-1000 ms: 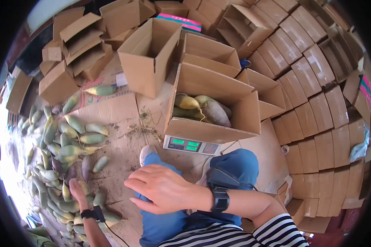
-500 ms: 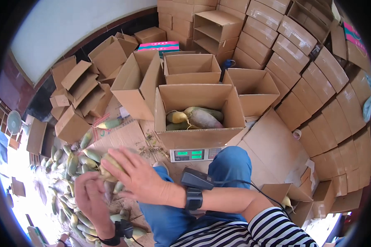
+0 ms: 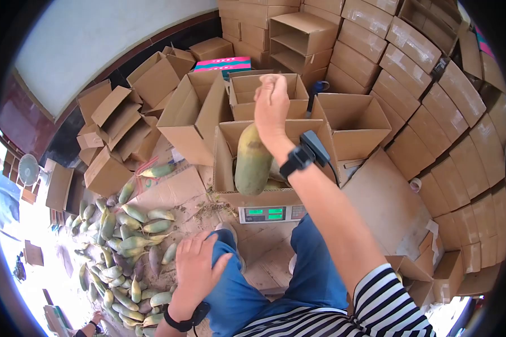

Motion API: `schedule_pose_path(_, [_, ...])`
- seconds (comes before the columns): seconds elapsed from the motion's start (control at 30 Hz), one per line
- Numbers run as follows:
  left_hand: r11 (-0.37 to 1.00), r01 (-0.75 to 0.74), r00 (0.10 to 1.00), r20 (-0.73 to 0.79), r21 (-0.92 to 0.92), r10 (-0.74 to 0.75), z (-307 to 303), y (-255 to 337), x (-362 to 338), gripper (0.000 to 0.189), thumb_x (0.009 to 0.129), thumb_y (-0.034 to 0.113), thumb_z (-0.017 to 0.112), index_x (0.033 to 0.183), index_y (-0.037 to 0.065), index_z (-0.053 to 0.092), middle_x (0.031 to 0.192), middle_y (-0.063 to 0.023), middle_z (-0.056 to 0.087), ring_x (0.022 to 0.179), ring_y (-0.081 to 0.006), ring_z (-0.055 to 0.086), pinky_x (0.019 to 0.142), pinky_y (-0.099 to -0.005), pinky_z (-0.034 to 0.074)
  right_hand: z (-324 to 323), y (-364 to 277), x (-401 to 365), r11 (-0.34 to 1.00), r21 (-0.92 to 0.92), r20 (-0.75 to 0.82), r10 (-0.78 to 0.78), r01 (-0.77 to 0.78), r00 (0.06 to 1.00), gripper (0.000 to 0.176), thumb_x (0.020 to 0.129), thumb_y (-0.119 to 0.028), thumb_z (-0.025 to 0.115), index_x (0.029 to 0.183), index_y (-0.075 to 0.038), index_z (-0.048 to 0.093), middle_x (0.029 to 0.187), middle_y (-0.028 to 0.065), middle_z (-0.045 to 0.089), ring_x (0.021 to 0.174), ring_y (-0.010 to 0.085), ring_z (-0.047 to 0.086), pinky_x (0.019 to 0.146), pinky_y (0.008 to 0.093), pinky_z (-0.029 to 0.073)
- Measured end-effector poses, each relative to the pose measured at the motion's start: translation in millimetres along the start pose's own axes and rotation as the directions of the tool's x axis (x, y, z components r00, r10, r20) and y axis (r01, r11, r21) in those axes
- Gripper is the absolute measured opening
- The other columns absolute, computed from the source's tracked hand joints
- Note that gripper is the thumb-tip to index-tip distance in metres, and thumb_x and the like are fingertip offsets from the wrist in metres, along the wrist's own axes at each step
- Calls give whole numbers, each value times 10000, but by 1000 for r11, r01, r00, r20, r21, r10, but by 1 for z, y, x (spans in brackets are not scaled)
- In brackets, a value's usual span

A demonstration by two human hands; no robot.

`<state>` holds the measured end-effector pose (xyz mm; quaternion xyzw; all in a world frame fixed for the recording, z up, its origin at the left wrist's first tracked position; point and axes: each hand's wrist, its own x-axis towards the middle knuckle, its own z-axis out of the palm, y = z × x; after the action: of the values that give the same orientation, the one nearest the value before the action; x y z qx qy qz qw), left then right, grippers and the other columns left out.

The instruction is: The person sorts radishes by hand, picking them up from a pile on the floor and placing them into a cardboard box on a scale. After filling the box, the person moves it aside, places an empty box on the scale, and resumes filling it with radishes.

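A large green radish [image 3: 253, 160], yellowish at its upper end, hangs from my right hand [image 3: 271, 106], whose fingers are closed around that end. Below and behind it stands an open cardboard box [image 3: 225, 147]; radishes inside are mostly hidden by the held one and my wrist. The box rests on a digital scale [image 3: 275, 214] with lit green displays. Fingers stretched out and holding nothing, my left hand [image 3: 195, 271] lies at my left knee. To its left spreads a pile of green radishes [image 3: 134, 242] on the floor.
Open boxes [image 3: 351, 115] stand behind and beside the scale. Stacked cartons [image 3: 410, 70] line the right wall. Loose empty boxes [image 3: 115, 106] lie at the left, near a fan [image 3: 28, 169]. Another person's hand [image 3: 97, 317] shows at the lower left.
My right hand has moved from above the pile, up and right to over the box, carrying the radish. My left hand has left the radish and come down to my knee.
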<state>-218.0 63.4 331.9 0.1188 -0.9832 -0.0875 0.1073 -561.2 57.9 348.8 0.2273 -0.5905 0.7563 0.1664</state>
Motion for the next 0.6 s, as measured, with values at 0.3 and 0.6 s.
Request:
schedule_pose_path(0.3, [987, 24, 1000, -13, -161, -27, 1, -7, 7, 408, 801, 303, 736, 1083, 30, 625, 1081, -130, 649, 990, -323, 609, 884, -429, 469, 3, 71, -1, 740, 332, 83, 595, -586, 799, 224, 1028, -238, 370, 941, -83, 506, 572, -15, 420, 408, 97, 346, 353, 265, 267])
schedule_pose_path(0.6, [979, -3, 999, -44, -203, -6, 0, -6, 10, 386, 790, 252, 739, 1079, 26, 620, 1046, -134, 650, 951, -330, 615, 833, -426, 485, 32, 75, -43, 514, 480, 185, 732, -711, 655, 263, 1062, -268, 331, 971, -70, 479, 600, -10, 400, 419, 102, 305, 370, 269, 251])
